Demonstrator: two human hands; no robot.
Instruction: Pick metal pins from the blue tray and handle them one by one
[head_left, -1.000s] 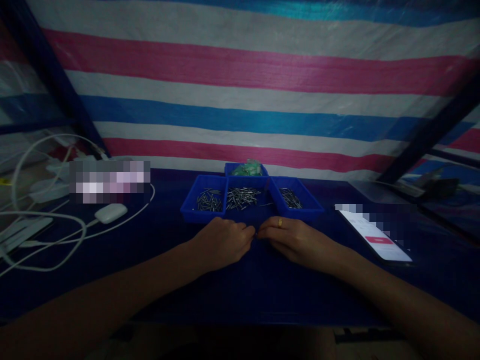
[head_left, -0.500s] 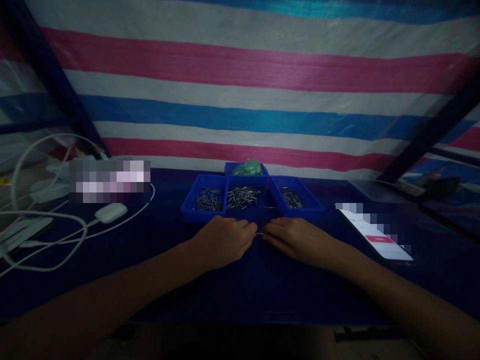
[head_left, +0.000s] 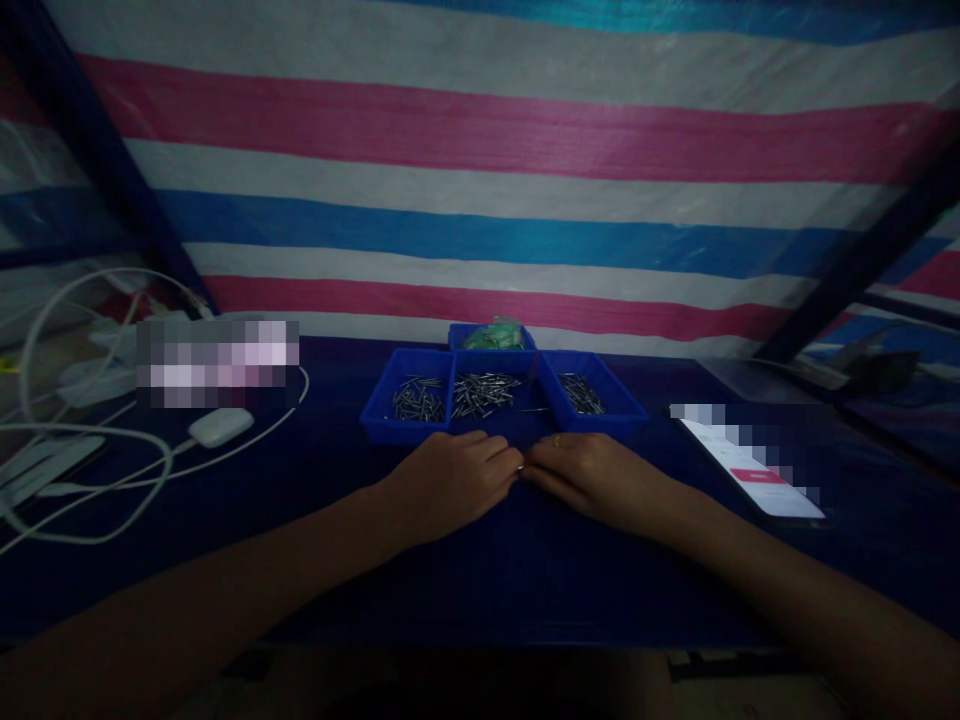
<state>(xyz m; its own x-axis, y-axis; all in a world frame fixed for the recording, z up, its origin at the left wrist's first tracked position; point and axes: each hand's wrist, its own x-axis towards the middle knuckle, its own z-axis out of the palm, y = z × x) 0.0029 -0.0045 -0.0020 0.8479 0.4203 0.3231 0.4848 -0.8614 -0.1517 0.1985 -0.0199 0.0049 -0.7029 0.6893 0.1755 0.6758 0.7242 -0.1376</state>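
My left hand (head_left: 457,485) and my right hand (head_left: 589,470) meet at the fingertips over the table, just in front of blue trays. Both are closed in a pinch on one thin metal pin (head_left: 521,468); only a tiny bright bit of it shows between the fingers. Beyond my left hand is a blue tray (head_left: 397,432) with slim metal pieces in it. A heap of similar metal pieces (head_left: 484,393) lies in the middle. Past my right hand stands another blue tray (head_left: 626,410) with more of them. One loose piece (head_left: 534,410) lies near this tray.
At the back, a small blue tray holds a green plastic bag (head_left: 495,335). A lit phone (head_left: 772,480) lies on the right. White cables (head_left: 169,470) and a white rounded case (head_left: 221,427) occupy the left. A striped sheet (head_left: 480,150) hangs behind the blue table (head_left: 487,590).
My left hand has moved slightly right, closing the gap between my fingertips. Less of the metal pin shows now. The trays and the phone stay put.
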